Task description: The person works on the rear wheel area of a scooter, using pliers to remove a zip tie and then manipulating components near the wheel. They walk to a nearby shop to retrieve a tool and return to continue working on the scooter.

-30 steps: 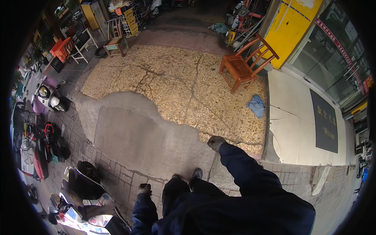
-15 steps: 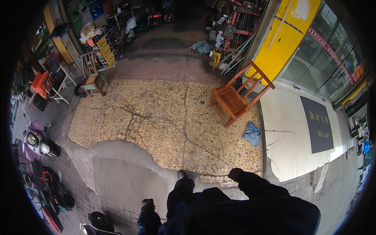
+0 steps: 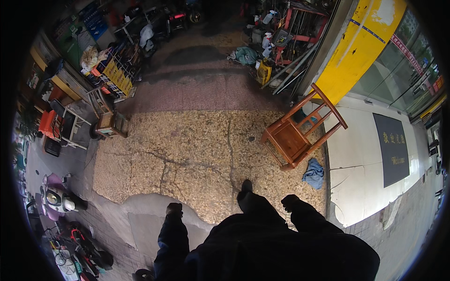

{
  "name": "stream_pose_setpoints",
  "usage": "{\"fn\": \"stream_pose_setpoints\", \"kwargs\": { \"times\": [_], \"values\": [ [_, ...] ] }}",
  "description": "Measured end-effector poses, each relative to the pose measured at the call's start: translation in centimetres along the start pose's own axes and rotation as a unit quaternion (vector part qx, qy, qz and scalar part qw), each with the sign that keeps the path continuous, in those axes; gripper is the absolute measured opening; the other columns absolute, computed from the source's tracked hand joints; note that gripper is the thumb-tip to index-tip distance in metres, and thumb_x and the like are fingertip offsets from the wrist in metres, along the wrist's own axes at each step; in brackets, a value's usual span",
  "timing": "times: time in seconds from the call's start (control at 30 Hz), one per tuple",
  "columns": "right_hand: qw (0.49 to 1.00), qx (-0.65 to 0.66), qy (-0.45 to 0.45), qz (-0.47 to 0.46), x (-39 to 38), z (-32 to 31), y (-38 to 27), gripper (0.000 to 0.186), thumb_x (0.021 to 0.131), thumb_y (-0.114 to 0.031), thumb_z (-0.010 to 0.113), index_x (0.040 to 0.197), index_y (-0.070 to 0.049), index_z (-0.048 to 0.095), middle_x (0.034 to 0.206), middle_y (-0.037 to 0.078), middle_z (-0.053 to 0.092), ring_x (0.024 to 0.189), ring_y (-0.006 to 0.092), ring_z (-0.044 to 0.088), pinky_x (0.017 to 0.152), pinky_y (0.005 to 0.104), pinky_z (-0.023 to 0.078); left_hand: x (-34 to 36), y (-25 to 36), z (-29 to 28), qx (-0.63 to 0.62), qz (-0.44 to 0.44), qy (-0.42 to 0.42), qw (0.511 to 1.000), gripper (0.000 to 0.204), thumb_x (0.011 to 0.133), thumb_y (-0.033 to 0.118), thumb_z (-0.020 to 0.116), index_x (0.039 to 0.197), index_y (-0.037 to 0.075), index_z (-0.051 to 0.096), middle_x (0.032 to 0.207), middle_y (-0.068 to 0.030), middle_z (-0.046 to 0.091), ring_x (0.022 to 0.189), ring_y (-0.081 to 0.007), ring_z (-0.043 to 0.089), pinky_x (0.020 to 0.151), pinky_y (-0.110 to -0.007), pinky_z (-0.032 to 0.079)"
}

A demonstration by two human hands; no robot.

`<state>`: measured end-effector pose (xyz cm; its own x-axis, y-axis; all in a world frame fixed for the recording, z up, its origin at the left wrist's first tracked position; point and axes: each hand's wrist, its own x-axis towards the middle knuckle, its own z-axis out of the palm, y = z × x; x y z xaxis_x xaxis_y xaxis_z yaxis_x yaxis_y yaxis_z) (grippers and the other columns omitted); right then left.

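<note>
My left hand (image 3: 174, 209) hangs in front of me at the left, over the grey cement patch. Its fingers are curled in and nothing shows in them. Forward on the right is my right hand (image 3: 289, 202), dark against the ground, also curled closed with no object visible. It is apart from the blue cloth (image 3: 313, 174) lying on the pebbled floor, which is the thing nearest to it. Beyond the cloth a brown wooden chair (image 3: 291, 139) stands near the yellow pillar. My shoe (image 3: 247, 186) is on the pebbled floor between both hands.
A small old wooden chair (image 3: 111, 122) stands at the left beside a yellow box rack (image 3: 117, 77). Parked scooters (image 3: 56, 199) line the left. Pipes and tools lean on a red rack (image 3: 307, 35) by the dark doorway. A dark mat (image 3: 391, 150) lies on white tiles.
I have stepped forward, so the chair and cloth appear nearer. My left hand has swung forward; my right hand stays ahead of me. The forward shoe is farther onto the pebbled floor.
</note>
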<state>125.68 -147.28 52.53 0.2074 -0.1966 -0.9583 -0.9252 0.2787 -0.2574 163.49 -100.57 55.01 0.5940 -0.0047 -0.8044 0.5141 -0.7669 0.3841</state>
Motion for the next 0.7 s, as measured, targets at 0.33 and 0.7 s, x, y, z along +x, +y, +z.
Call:
{"fn": "stream_pose_setpoints", "kwargs": {
  "times": [0.33, 0.7],
  "values": [
    [0.888, -0.365, 0.046, -0.277, 7.7, -10.0, -35.4, 0.029, 0.084, -0.029, 0.054, 0.065, -0.007, 0.056, 0.057, 0.007, 0.054, 0.046, 0.0197, 0.053, 0.044, 0.0341, 0.043, 6.6, 12.6, 1.7, -0.118, -0.142, -0.019, 0.983, 0.029, 0.083, 0.016, 0.048, 0.058, 0.015, 0.035, 0.046, -0.0020, 0.028, 0.037, -0.0180, 0.030, 0.036, -0.035, 0.022],
    [0.993, 0.047, 0.053, -0.090, 9.1, -15.2, -51.6, 0.033, 0.087, -0.026, 0.048, 0.060, -0.008, 0.058, 0.053, 0.008, 0.056, 0.042, 0.0205, 0.053, 0.039, 0.0352, 0.041, 28.0, 42.4, -4.3, -0.060, -0.053, -0.046, 0.996, 0.027, 0.082, 0.012, 0.047, 0.057, 0.012, 0.036, 0.046, -0.0038, 0.033, 0.035, -0.0180, 0.032, 0.035, -0.036, 0.025]
  ]
}}
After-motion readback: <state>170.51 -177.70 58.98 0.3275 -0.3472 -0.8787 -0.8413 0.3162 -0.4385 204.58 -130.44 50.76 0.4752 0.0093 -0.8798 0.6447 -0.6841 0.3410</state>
